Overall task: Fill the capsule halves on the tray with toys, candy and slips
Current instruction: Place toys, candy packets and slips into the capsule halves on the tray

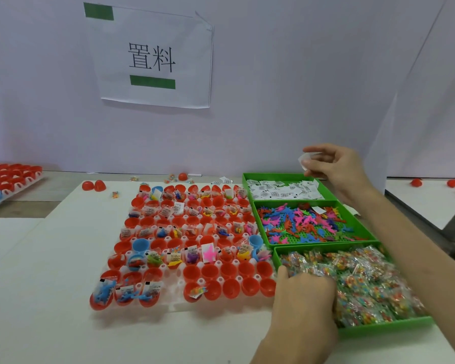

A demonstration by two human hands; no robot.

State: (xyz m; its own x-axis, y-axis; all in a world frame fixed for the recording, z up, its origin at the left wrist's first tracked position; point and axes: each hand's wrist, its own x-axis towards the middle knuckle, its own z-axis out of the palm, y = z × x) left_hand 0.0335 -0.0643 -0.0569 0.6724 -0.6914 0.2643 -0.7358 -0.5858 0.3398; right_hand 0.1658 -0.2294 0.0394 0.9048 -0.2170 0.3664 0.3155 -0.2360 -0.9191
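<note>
A white tray (174,302) holds rows of red capsule halves (210,271); many carry toys, candy packets and slips, while several near the front right are empty. Three green bins stand to its right: slips (284,191) at the back, small coloured plastic toys (305,222) in the middle, candy packets (365,285) in front. My left hand (304,292) reaches into the candy bin's near-left corner, fingers curled down among the packets; what it grips is hidden. My right hand (331,164) hovers above the slip bin and pinches a few white slips (306,158).
A paper sign hangs on the white back wall (153,56). Loose red capsule halves (93,185) lie behind the tray, more at far right (452,183). Another tray of red halves (11,177) sits at far left. The table's right edge lies just beyond the bins.
</note>
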